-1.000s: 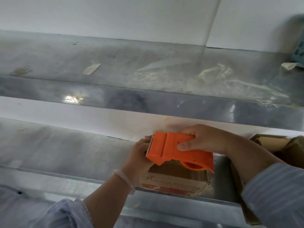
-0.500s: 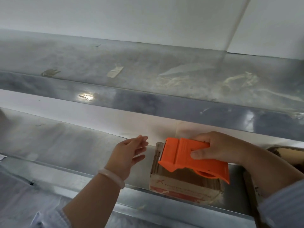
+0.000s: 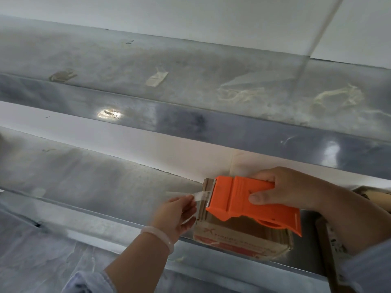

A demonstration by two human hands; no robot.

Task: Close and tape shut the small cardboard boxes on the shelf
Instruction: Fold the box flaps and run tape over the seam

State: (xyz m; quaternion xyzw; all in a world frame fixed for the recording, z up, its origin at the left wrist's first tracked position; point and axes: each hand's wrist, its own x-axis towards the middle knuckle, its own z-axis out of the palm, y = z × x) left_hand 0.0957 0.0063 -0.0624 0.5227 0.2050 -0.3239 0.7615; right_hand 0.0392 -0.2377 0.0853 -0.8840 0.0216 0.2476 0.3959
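A small cardboard box (image 3: 239,237) with red print stands on the metal shelf (image 3: 88,182), near its front edge. My right hand (image 3: 289,189) grips an orange tape dispenser (image 3: 251,201) held just over the box top. A clear strip of tape (image 3: 200,196) runs left from the dispenser's blade. My left hand (image 3: 175,216) pinches the free end of that strip beside the box's left side. Most of the box top is hidden under the dispenser.
Another cardboard box (image 3: 368,192) shows partly at the right edge behind my right arm. An upper metal shelf (image 3: 190,87) with scraps of old tape hangs above. A white wall backs both shelves.
My left hand left the box side, opened, then came back and took hold of the tape end. The dispenser stayed over the box with a strip now pulled out.
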